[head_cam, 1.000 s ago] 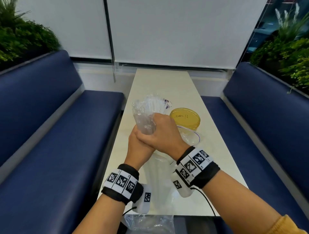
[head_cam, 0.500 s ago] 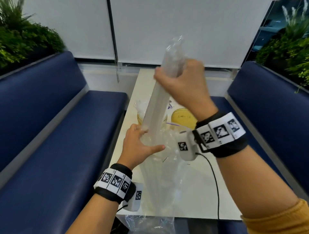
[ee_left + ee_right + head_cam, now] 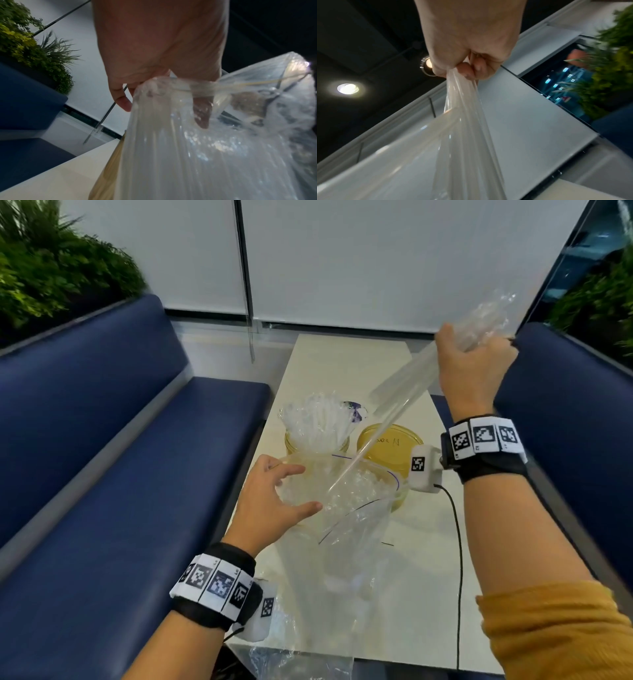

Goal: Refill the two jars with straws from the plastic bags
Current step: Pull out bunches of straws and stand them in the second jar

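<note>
Since half a second ago the right hand (image 3: 474, 371) has swung out to the right and lower, carrying its bundle of straws (image 3: 404, 392) clear of the middle, so the bundle now slants from above the right bench down toward the jars. That hand is closed tight round the upper part of the bundle, crumpled wrapping sticking out above the fist. The left hand (image 3: 274, 501) has its fingers spread and loosely curved against the mouth of the plastic bag (image 3: 356, 525), thumb on the near side; the left wrist view shows one finger inside the film and the rim gathered against the palm. The bag stands on the tabletop (image 3: 421, 594) and covers the nearest jar, whose rim I cannot make out. Behind it, the far left jar (image 3: 317, 445) is already full of straws, and a yellow jar (image 3: 387, 450) stands beside it. Blue benches (image 3: 102, 474) flank the tabletop, and a black cable (image 3: 459, 559) trails from the right wrist.
</note>
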`<action>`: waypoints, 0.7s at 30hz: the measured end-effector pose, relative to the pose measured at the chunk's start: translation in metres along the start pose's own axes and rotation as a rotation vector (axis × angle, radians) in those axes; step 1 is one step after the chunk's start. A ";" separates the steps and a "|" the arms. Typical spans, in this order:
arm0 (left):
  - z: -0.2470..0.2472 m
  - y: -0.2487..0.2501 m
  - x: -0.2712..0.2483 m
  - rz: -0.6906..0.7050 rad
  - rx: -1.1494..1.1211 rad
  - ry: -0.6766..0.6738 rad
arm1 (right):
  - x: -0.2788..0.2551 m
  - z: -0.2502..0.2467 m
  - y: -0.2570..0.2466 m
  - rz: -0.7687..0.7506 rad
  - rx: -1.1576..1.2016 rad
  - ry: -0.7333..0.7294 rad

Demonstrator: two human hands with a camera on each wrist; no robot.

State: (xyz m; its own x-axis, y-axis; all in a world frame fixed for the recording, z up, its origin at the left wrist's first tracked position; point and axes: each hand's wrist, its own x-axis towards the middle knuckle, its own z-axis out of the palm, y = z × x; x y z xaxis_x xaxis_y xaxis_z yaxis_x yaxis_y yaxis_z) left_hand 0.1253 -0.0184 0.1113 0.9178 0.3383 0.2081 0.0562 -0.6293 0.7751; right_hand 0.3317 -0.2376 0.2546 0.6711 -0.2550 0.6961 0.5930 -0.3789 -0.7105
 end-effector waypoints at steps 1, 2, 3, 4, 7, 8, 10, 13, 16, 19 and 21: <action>0.000 -0.001 0.000 -0.003 0.005 -0.001 | 0.001 -0.001 0.005 0.042 0.028 0.011; -0.001 -0.002 0.000 -0.006 0.008 0.000 | 0.004 -0.003 0.008 0.087 0.047 0.022; -0.001 -0.002 0.001 -0.007 0.011 0.000 | 0.009 -0.005 0.009 0.122 0.065 0.032; -0.002 -0.002 0.001 -0.006 0.014 0.001 | 0.015 -0.007 0.008 0.144 0.082 0.037; 0.001 0.000 0.002 -0.007 0.011 0.011 | 0.033 -0.009 0.000 0.152 0.140 0.053; 0.002 0.001 0.002 -0.007 0.004 0.016 | 0.037 -0.010 -0.006 0.153 0.173 0.055; 0.004 0.003 0.002 -0.003 -0.003 0.023 | 0.044 -0.011 -0.016 0.121 0.245 0.080; 0.006 0.003 0.001 -0.004 -0.002 0.029 | 0.058 -0.015 -0.028 0.055 0.285 0.154; 0.006 0.003 0.001 -0.003 0.014 0.044 | 0.075 -0.017 -0.026 0.029 0.289 0.259; 0.006 0.005 -0.002 0.003 0.014 0.048 | 0.081 -0.015 -0.016 -0.041 0.219 0.307; 0.006 0.006 -0.004 0.004 0.018 0.049 | 0.080 -0.013 -0.002 -0.076 0.160 0.307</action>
State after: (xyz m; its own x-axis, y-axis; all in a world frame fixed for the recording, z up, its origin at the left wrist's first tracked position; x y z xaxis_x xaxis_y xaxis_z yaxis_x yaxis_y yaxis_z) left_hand 0.1245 -0.0273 0.1117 0.8978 0.3690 0.2403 0.0599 -0.6428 0.7637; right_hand 0.3781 -0.2683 0.3131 0.4717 -0.4960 0.7290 0.7148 -0.2690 -0.6455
